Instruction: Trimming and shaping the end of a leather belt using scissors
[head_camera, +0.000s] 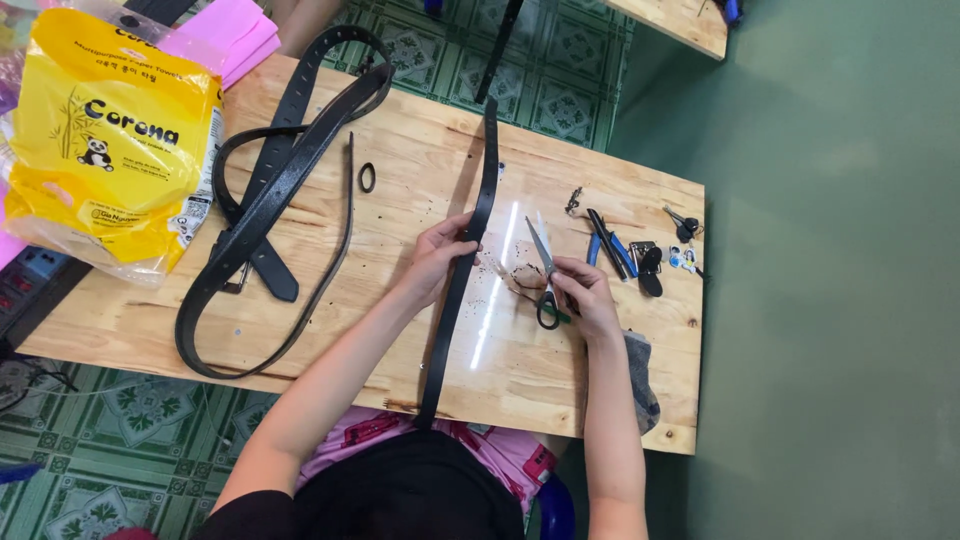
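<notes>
A long black leather strap (470, 250) runs across the wooden table (420, 160) from its far edge down to my lap. My left hand (437, 256) pinches the strap near its middle. My right hand (588, 295) rests on the table and holds scissors (543, 270) by their black handles, blades pointing away from me. The scissors lie just right of the strap, apart from it. Small dark scraps dot the wood between the two hands.
Several black belts (262, 210) lie piled at the left, with a small black loop (367, 177) beside them. A yellow package (105, 140) and pink sheets (225, 35) sit at the far left. Pliers and small tools (612, 245) lie at the right, near a grey cloth (640, 375).
</notes>
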